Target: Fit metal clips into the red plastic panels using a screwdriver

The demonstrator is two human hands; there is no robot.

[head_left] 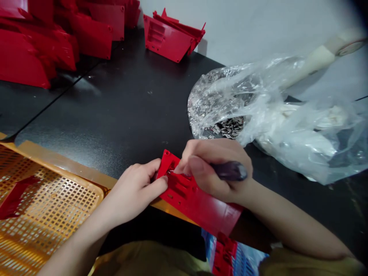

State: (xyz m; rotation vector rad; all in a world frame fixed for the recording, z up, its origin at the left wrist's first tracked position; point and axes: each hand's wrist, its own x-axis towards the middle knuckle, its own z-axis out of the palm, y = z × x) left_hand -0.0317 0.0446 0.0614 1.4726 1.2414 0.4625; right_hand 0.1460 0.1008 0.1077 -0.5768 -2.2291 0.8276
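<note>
A red plastic panel (211, 214) with slots at one end lies tilted over the near edge of the table. My left hand (138, 188) is closed on the slotted end, with the thumb on top and the fingers at its edge. My right hand (215, 168) is wrapped round a hand tool with a dark, rounded handle (232, 171). Its fingertips are down at the slots, where a small shiny metal bit (170, 171) shows. The fingers hide most of the tool's front end, so its exact kind cannot be told.
A clear plastic bag (207, 103) of small metal pieces (230, 126) lies on the black table (129, 99). Stacked red panels (92, 34) fill the far left; more red panels (169, 38) stand by the wall. A yellow basket (57, 195) holding a red part (17, 195) is at left.
</note>
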